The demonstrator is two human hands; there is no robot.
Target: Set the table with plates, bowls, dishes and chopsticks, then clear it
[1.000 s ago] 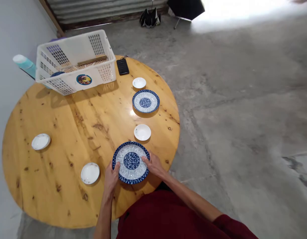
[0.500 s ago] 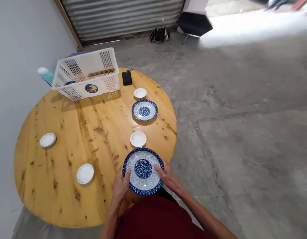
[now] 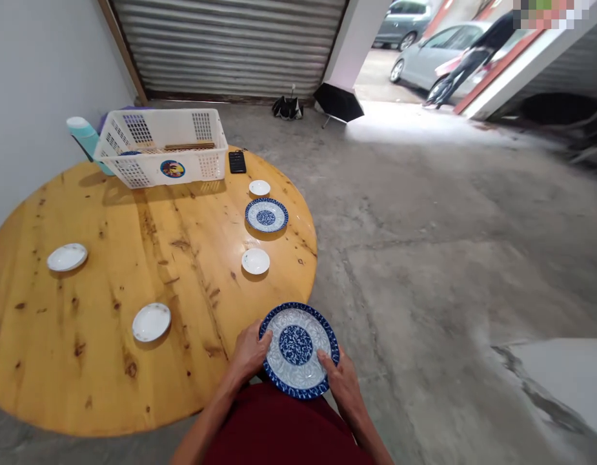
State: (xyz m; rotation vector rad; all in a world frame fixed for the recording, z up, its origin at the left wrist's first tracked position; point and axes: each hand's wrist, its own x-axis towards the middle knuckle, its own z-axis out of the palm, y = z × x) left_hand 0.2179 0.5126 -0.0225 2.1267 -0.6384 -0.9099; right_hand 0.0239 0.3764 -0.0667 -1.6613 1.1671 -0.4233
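Note:
A round plate (image 3: 296, 345) with a dark blue patterned rim and a blue centre is held in front of my body, off the table's near right edge. My left hand (image 3: 252, 351) grips its left rim, thumb on top. On the opposite rim, my right hand (image 3: 341, 378) is closed with its thumb over the face. Fingers beneath the plate are hidden. A small white bowl (image 3: 255, 261) stands on the table beyond the held plate. Behind it lies a similar blue-rimmed plate (image 3: 266, 216), with another small white bowl (image 3: 259, 188) past that.
Two small white dishes, one nearer (image 3: 151, 322) and one farther left (image 3: 66, 257), sit on the round wooden table (image 3: 109, 374). At its far side are a white plastic basket (image 3: 196, 166), a black phone (image 3: 237, 162) and a light-blue bottle (image 3: 85, 135). A person (image 3: 465, 68) stands outside near cars.
Both hands have carried the plate rightward, away from the bowl and past the table's edge. My view has tilted up and turned, bringing the cars and the person outside into sight.

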